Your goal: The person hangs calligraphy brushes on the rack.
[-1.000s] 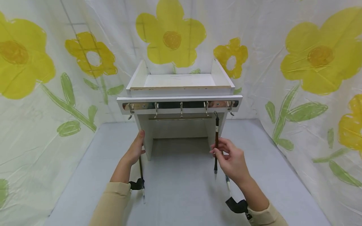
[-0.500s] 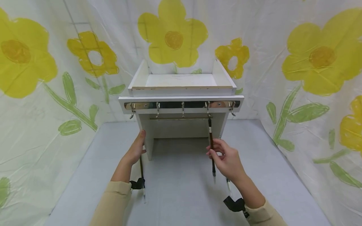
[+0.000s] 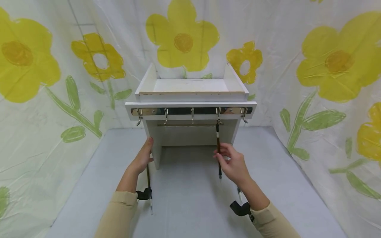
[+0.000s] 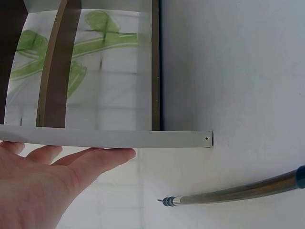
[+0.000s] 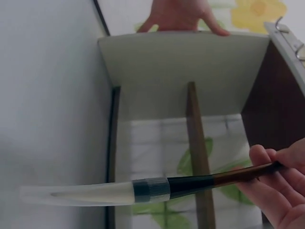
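Observation:
My right hand (image 3: pixel 233 163) pinches a calligraphy brush (image 3: pixel 218 135) by the middle of its brown handle. The brush is upright, bristles down, in a clear cap (image 5: pixel 76 194). Its top end meets the fourth hook (image 3: pixel 218 114) from the left on the white shelf unit's rail; I cannot tell whether its loop is over that hook. On the outer face of the unit's left side panel (image 4: pixel 105 138) rests my left hand (image 3: pixel 142 157), fingers extended. A second brush (image 4: pixel 238 190) lies near that panel, partly behind the left wrist. A third brush (image 3: pixel 239 193) is partly hidden by the right forearm.
The shelf unit (image 3: pixel 190 97) stands at the table's back, its metal hook rail (image 3: pixel 178 111) facing me. Other hooks beside the brush stick out with nothing on them. A flowered curtain (image 3: pixel 274 82) surrounds the table (image 3: pixel 190 198) at the back and sides.
My right hand has carried the brush leftward, bringing its top end from near the right side panel to the fourth hook. The left hand stays on the side panel.

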{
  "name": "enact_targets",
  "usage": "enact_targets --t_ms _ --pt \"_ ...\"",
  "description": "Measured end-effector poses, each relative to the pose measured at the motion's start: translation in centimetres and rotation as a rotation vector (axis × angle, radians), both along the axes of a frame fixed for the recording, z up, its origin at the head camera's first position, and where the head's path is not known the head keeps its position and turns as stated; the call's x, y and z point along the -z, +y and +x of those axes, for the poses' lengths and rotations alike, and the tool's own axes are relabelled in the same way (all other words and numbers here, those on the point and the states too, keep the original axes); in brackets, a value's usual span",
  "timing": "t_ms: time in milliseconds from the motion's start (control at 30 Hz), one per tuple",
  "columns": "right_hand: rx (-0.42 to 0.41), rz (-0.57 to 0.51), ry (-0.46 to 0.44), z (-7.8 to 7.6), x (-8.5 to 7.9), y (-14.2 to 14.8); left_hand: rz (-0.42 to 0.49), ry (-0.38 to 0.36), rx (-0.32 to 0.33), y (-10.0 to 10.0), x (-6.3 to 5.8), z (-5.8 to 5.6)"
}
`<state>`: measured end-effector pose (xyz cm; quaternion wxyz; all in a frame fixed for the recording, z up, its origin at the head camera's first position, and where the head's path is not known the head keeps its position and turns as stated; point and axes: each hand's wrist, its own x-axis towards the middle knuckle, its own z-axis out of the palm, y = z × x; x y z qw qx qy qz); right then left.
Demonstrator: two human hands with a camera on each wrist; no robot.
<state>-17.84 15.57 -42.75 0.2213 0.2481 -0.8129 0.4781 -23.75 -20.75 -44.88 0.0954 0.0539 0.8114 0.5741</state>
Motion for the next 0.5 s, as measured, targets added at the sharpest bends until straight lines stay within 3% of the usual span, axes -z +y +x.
enact_targets --t_ms 233,500 --pt "-0.002 -0.028 -0.023 -0.94 0.62 -0.70 -0.008 0.001 -0.006 -0.43 0.29 -0.18" --pt "0.061 0.015 0.023 -1.03 0.52 -0.11 -0.015 -0.002 0.006 -0.10 0.11 -0.22"
